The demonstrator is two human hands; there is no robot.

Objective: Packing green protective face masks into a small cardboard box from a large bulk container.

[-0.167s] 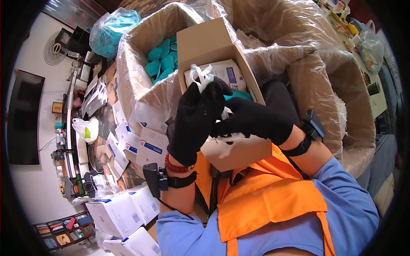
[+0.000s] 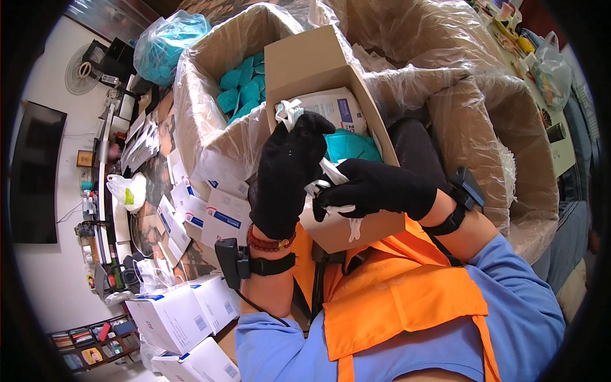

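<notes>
Both my hands wear black gloves and work over an open brown cardboard box [image 2: 299,60]. My left hand [image 2: 286,175] is closed on white elastic straps [image 2: 289,113], whose looped ends stick up past its fingers. Lower and to the right, my right hand [image 2: 385,190] grips more white straps [image 2: 332,170], with loose ends hanging over the box's near side. Inside the box, a teal cup-shaped face mask [image 2: 351,146] shows between the hands. Behind it lies a white packet [image 2: 319,103] with a blue label. My fingers partly hide where the straps lead.
A plastic-lined carton [image 2: 207,79] with teal masks stands at the far left, beside a bag of teal pieces [image 2: 167,48]. Larger lined cartons [image 2: 474,118] stand to the right. Flat white printed boxes [image 2: 226,216] lie left; made-up white boxes [image 2: 175,318] are stacked at lower left.
My hands have moved apart, the left slightly left and the right slightly lower. More of the teal mask and the straps at my right hand now show.
</notes>
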